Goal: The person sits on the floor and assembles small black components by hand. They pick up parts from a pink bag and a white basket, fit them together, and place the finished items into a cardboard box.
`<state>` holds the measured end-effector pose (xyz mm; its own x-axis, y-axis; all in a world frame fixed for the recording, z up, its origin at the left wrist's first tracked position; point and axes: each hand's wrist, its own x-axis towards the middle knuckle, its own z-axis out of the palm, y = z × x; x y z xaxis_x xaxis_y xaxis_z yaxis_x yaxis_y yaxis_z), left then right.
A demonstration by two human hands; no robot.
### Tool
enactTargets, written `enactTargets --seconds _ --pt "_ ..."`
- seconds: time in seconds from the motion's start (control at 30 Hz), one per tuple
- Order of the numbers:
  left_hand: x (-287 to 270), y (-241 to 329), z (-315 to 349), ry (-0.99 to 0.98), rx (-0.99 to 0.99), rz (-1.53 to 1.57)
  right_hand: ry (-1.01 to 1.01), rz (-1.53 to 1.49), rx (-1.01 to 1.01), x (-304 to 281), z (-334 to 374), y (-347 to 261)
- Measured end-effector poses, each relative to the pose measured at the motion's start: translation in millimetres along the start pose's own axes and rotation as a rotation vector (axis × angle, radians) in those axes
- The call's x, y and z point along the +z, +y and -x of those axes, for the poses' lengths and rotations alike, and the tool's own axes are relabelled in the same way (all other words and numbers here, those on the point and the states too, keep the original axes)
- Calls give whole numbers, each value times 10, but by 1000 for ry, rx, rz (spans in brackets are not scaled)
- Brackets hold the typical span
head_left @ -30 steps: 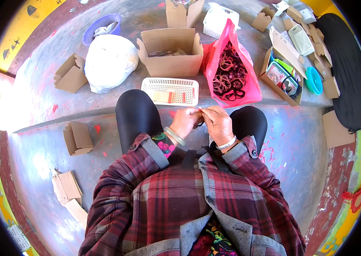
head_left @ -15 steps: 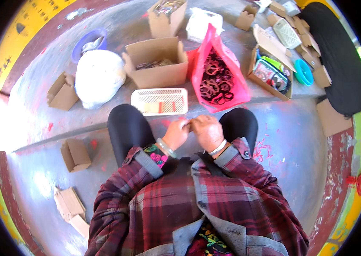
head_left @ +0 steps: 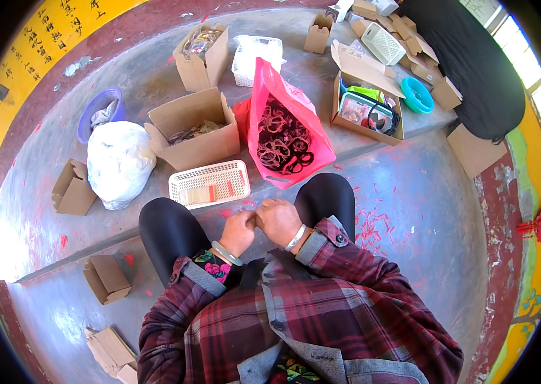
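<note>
My left hand (head_left: 238,232) and my right hand (head_left: 278,222) meet above my lap, fingers bent and pressed together. Whatever they pinch is hidden by the fingers or too small to make out. Just beyond them sits a white perforated plastic basket (head_left: 240,185) with a stack of pale cards banded in red and a few small red strips inside. Behind my right hand stands a bright pink bag (head_left: 317,128), gaping, full of dark and pinkish hair ties (head_left: 286,137).
An open cardboard box (head_left: 203,150) with banded items stands behind the basket, beside a stuffed white bag (head_left: 119,166) and a purple basin (head_left: 85,125). Rightward are a box of tools and pouches (head_left: 363,131) and a teal basin (head_left: 416,95). Red scraps (head_left: 373,224) litter the floor.
The view has turned, so everything on the ledge appears shifted left and tilted. My hands stay together over my lap, fingers still closed.
</note>
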<state>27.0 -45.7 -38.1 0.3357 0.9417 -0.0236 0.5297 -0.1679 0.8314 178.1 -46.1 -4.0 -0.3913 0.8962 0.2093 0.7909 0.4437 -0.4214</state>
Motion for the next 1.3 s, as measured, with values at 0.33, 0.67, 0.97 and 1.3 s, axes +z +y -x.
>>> enactTargets --seconds 0.33,0.67,0.97,1.3 --pt "-22 54 7 -19 -32 9 -16 -29 21 -53 -1 -39" --pt "-44 104 13 -28 32 -22 -52 1 4 -41 13 -27" --pt "-18 61 2 0 -1 18 -77 -11 31 -62 5 -26" --pt "17 13 6 5 20 -52 -54 30 38 -9 18 -38"
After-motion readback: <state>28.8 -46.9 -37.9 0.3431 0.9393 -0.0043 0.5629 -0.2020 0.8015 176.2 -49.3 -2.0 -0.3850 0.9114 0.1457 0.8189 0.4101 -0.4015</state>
